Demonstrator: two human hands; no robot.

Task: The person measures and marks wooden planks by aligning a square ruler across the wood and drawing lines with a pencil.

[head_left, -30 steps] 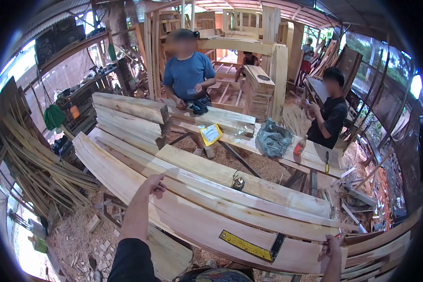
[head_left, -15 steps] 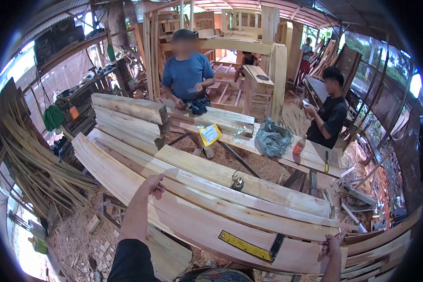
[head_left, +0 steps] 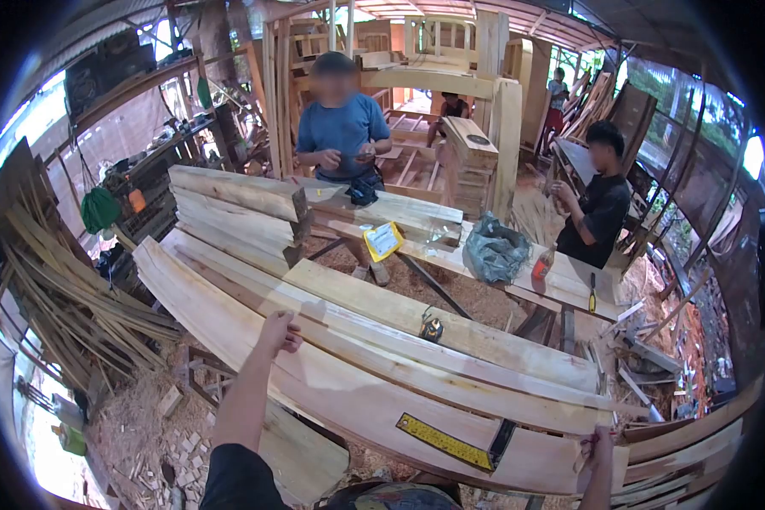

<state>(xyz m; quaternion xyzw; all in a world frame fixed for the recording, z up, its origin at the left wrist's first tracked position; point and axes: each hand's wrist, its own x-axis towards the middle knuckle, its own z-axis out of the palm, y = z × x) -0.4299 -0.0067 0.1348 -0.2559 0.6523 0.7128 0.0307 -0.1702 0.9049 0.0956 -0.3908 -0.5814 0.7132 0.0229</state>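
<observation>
Over the near wide board (head_left: 348,380), my left hand (head_left: 279,333) is at the board's far edge, left of the middle. Its fingers are curled together; whatever they pinch is too thin or hidden to make out. My right hand (head_left: 598,444) is closed near the board's right end, and its contents also cannot be made out. Between the hands, nearer the right one, a try square (head_left: 446,442) with a yellow blade and dark stock lies flat on the board. Beyond, a tape measure (head_left: 432,327) rests on another plank (head_left: 510,354).
Thick timbers (head_left: 234,194) are stacked at the left. The far bench (head_left: 416,212) carries a yellow packet (head_left: 383,241), a grey plastic bag (head_left: 495,248), a bottle (head_left: 543,264) and a yellow-handled tool (head_left: 592,293). One person (head_left: 342,127) stands behind it, another (head_left: 602,200) at the right.
Both my hands stay nearly in place, the left shifting very slightly. The person in blue has raised their hands from the bench. The view has moved a little.
</observation>
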